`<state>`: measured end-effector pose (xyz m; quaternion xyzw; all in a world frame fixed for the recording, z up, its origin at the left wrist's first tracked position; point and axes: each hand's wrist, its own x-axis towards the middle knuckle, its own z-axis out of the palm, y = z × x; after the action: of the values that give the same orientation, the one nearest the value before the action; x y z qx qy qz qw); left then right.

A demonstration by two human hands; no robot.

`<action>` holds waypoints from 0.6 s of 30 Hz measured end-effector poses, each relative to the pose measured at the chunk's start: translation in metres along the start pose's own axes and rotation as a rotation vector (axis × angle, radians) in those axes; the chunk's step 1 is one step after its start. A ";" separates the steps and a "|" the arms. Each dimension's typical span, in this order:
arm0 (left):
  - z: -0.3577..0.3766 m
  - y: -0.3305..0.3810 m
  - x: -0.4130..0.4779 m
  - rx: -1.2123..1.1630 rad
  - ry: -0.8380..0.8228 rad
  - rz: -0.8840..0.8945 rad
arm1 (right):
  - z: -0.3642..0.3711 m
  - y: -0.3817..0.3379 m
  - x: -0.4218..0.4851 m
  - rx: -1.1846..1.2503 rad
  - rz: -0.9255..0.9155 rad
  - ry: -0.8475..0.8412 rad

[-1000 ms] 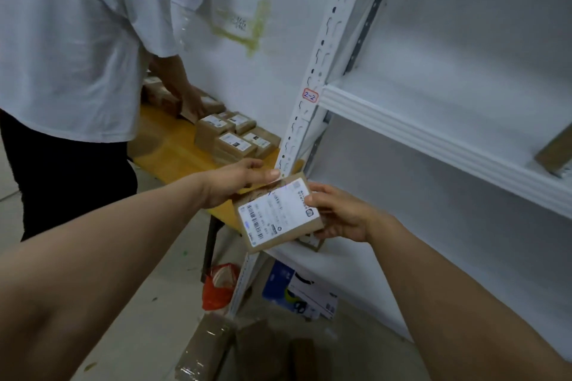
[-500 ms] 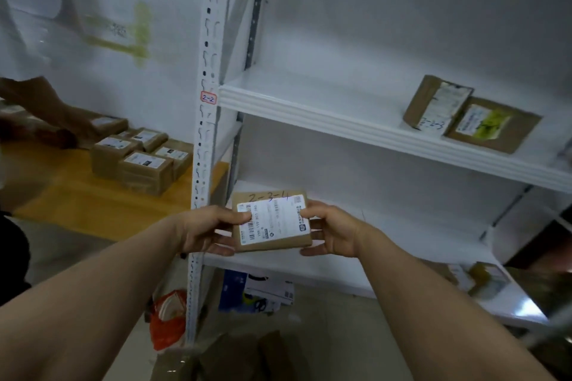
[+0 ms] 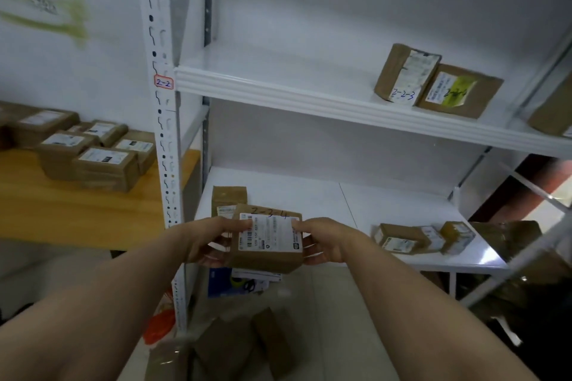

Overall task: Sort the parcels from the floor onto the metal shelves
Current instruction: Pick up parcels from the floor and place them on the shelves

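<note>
shelves (image 3: 340, 108) white metal | wooden table (image 3: 62, 213) left | floor parcels (image 3: 229, 346) | held parcel (image 3: 266, 260)

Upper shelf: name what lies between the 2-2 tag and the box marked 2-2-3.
Nothing: in the head view the upper shelf is bare from the tag to the box.
</note>
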<state>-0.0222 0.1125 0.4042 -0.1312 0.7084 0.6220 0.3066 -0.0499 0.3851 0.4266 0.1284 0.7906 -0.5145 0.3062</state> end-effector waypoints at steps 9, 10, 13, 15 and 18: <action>-0.013 -0.031 0.013 -0.028 0.017 -0.152 | 0.024 0.002 0.040 -0.177 0.074 -0.184; -0.017 -0.032 0.015 -0.042 0.026 -0.156 | 0.028 0.000 0.045 -0.198 0.071 -0.195; -0.022 -0.029 0.023 -0.076 0.058 -0.165 | 0.032 -0.008 0.057 -0.222 0.051 -0.215; -0.018 -0.023 0.032 -0.087 0.071 -0.175 | 0.024 -0.013 0.063 -0.223 0.046 -0.233; 0.000 -0.008 0.050 -0.057 0.068 -0.154 | 0.000 -0.013 0.075 -0.237 0.019 -0.224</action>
<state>-0.0567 0.1206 0.3678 -0.2150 0.6883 0.6115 0.3256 -0.1153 0.3712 0.3897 0.0407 0.8053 -0.4259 0.4104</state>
